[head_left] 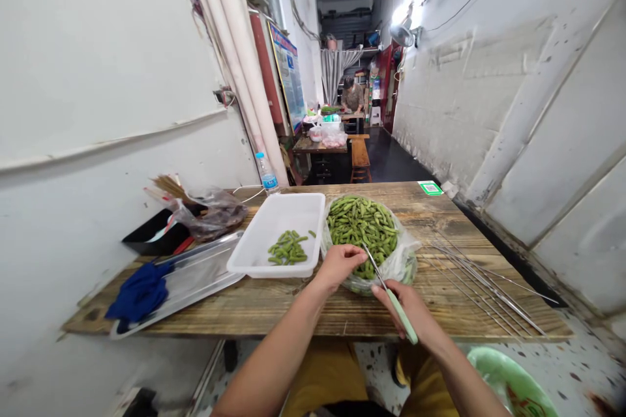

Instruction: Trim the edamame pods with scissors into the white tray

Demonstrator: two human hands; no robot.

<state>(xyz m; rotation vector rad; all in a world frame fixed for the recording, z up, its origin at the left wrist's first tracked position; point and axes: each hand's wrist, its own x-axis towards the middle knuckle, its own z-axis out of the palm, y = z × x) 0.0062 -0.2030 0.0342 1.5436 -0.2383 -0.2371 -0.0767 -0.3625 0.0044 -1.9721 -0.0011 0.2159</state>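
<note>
A clear plastic bag (405,254) heaped with green edamame pods (362,225) sits on the wooden table in front of me. Over its near side, my left hand (342,264) is closed in a pinch on what looks like a pod, mostly hidden by the fingertips. My right hand (411,309) grips scissors (402,318) with pale green handles, their blades pointing up and left, close to my left fingertips. Just left of the bag, a white plastic tub (254,251) holds a small pile of pods (287,249).
Metal skewers (482,283) lie at the table's right. On the left are a metal tray (195,283), a blue cloth (139,292), a black box (154,231) and a water bottle (267,174). A green basin (508,378) stands below right. A person (351,96) is far back.
</note>
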